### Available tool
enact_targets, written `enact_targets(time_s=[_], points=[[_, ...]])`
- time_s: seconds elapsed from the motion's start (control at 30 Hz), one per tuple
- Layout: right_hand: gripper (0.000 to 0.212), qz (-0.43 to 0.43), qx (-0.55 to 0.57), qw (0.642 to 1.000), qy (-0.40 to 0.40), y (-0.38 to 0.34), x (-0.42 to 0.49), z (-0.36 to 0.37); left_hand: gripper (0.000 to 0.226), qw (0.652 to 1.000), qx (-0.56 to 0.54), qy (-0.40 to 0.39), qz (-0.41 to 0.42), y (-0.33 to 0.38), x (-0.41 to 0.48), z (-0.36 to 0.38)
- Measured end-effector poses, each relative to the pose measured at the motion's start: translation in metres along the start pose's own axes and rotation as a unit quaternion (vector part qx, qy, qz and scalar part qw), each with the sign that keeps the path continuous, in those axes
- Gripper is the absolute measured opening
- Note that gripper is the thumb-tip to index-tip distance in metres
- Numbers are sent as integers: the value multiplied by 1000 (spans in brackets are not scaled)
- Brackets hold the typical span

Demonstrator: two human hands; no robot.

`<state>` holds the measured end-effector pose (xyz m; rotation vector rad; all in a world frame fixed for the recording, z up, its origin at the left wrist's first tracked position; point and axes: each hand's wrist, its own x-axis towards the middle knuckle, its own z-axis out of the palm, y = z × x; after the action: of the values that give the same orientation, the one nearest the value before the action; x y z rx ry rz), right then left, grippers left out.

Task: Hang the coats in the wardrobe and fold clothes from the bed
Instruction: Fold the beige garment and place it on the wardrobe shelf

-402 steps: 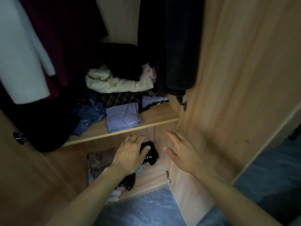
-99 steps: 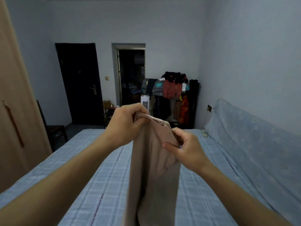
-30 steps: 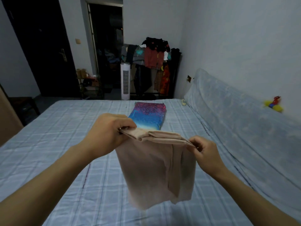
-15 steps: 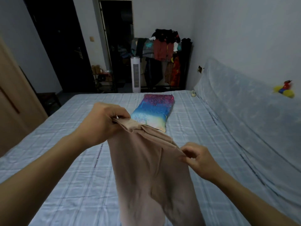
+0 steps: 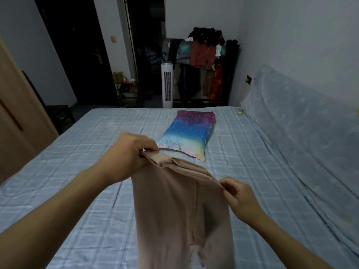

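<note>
**Holding beige trousers (image 5: 180, 210) up by the waistband**

Gripping 1 end of the waistband with the left hand (image 5: 126, 156), pinching the other end with the right hand (image 5: 240, 197), lower and nearer. Hanging straight down from both grips, long axis vertical, running off the bottom edge, above the bed (image 5: 87, 191). Probably laying them flat next, short of the colourful folded piece (image 5: 186, 133). Compared to 1 second back: no longer level at the waistband, tilted down to the right, no hem showing.
</note>
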<state>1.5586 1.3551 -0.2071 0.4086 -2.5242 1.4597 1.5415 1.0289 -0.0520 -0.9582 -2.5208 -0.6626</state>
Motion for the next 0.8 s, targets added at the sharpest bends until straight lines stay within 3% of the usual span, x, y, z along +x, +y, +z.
enact_targets(time_s=[0.3, 0.53, 0.8], points=[[24, 49, -93, 985, 133, 55, 195, 31, 14, 990, -69, 53, -109, -164, 115, 57], [26, -28, -86, 973, 213, 32, 285, 12, 12, 988, -54, 129, -67, -199, 164, 28], [27, -62, -117, 981, 139, 33, 237, 21, 13, 997, -12, 81, -2, -179, 100, 39]])
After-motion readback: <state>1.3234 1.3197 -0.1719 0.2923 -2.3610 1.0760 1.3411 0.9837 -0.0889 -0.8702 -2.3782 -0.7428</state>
